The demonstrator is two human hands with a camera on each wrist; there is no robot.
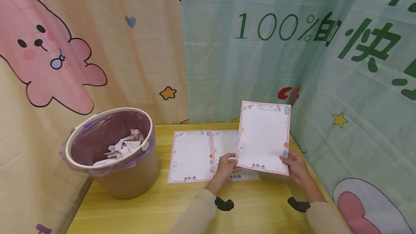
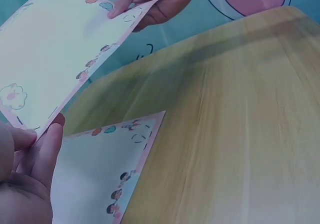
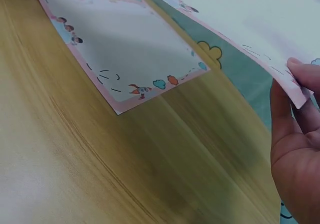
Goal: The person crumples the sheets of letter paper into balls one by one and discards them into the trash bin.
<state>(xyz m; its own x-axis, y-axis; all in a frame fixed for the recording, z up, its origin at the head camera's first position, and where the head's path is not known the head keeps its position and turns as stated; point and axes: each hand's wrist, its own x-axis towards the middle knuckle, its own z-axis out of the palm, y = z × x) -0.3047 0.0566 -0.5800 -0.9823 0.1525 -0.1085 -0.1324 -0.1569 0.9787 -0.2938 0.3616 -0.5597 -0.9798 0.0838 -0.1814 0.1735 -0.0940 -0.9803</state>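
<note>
A sheet of paper (image 1: 264,138) with a pink cartoon border is held up above the table, tilted toward the head camera. At its lower left corner my left hand (image 1: 226,169) pinches it between thumb and fingers. My right hand (image 1: 296,168) pinches the lower right edge, thumb on the front, as the right wrist view also shows. Beneath and to the left, two similar bordered sheets lie side by side on the table: a left sheet (image 1: 191,156) in full sight and a right sheet (image 1: 224,143) partly hidden by the raised paper and my left hand.
A beige bin (image 1: 130,183) lined with a purple bag (image 1: 87,140) stands on the left of the wooden table (image 1: 256,214). Crumpled paper (image 1: 125,147) lies inside it. Printed curtains (image 1: 214,64) hang close behind the table and along its right side.
</note>
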